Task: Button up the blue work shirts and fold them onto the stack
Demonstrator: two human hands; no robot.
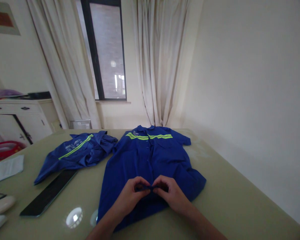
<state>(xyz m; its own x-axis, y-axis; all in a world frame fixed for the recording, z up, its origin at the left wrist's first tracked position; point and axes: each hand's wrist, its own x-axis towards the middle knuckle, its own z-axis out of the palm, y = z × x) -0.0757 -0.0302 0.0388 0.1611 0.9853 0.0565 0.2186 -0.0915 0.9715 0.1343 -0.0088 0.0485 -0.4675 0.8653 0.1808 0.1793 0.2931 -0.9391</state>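
A blue short-sleeved shirt (137,160) with yellow-green stripes across the chest lies face up in front of me, its collar at the far end. Both hands meet over the lower part of its button front. My left hand (135,193) pinches the front edge between thumb and fingers. Close against it, my right hand (168,191) pinches the same edge from the other side. The fingertips nearly touch, and whatever button lies between them is hidden. To the left, a second blue shirt (77,150) with a stripe and pale lettering lies crumpled.
A long black flat device (50,193) lies left of the shirts on the pale green table (230,200). Farther left are a paper sheet (7,168), a white mouse-like object (2,205) and a red basin (5,150). A wall borders the right side.
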